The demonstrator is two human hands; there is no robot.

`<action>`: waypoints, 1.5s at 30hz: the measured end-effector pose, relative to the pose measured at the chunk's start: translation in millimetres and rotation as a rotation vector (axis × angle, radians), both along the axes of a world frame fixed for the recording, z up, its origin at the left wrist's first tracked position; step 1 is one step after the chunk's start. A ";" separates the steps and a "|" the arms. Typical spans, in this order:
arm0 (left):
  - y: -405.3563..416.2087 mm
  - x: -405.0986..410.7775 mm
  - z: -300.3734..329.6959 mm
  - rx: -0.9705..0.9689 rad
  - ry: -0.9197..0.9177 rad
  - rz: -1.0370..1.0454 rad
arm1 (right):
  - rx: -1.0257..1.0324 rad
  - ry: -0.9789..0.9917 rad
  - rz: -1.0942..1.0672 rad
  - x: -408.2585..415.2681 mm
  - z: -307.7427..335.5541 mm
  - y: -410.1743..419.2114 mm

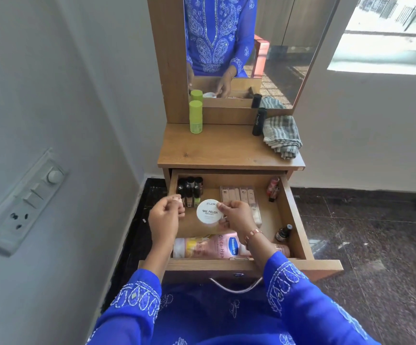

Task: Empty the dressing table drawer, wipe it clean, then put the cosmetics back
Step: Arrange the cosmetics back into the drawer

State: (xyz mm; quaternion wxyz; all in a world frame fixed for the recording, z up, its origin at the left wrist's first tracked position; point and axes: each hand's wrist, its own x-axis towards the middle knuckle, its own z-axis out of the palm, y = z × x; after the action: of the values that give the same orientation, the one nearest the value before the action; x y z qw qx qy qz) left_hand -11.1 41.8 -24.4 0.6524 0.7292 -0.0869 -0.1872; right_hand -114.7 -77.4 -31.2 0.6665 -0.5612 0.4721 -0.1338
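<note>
Two blue embroidered sleeves (299,292) reach forward from the near edge of the view over the open drawer (299,220) of a wooden dressing table. The right hand (239,215) has its grip pinched on the right edge of a round white tub (208,211) labelled nail polish, thumb on the lid and fingers curled under it; the tub hangs just above the drawer floor near the middle. The left hand (165,215) hovers beside the tub over the drawer's left side, its grip curled loosely with fingertips drawn together and holding nothing that shows.

Inside the drawer, a pink lotion bottle (214,246) lies on its side along the front wall. A cluster of nail polish bottles (190,189) stands in the back left corner. A row of pale tubes (241,196) lies right of centre toward the back wall, partly hidden by the right hand. Small red items (273,189) sit in the back right corner, and a small dark dropper bottle (283,232) stands by the right wall near the front.

On the tabletop (226,150) above, a green bottle (196,117) stands at the back left corner, a black tube (259,122) stands toward the back right, and a folded striped cloth (281,135) lies just beside it at the right edge. A mirror (276,46) rises behind.
</note>
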 end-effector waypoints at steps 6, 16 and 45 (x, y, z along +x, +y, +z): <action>4.5 -0.9 3.3 -0.088 0.019 0.106 | 0.045 0.127 0.052 25.3 -10.5 5.7; 5.7 -1.2 1.3 -0.107 0.042 0.113 | -0.111 0.243 0.156 35.9 -27.4 12.6; 5.8 -4.0 0.8 -0.074 0.028 0.087 | -0.261 0.297 0.277 31.1 -28.4 11.5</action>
State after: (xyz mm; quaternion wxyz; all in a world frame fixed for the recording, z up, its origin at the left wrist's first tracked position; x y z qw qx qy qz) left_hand -15.1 47.6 -23.6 0.6875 0.7051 -0.0527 -0.1656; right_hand -83.6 -65.9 -59.7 0.5238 -0.7154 0.4622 -0.0169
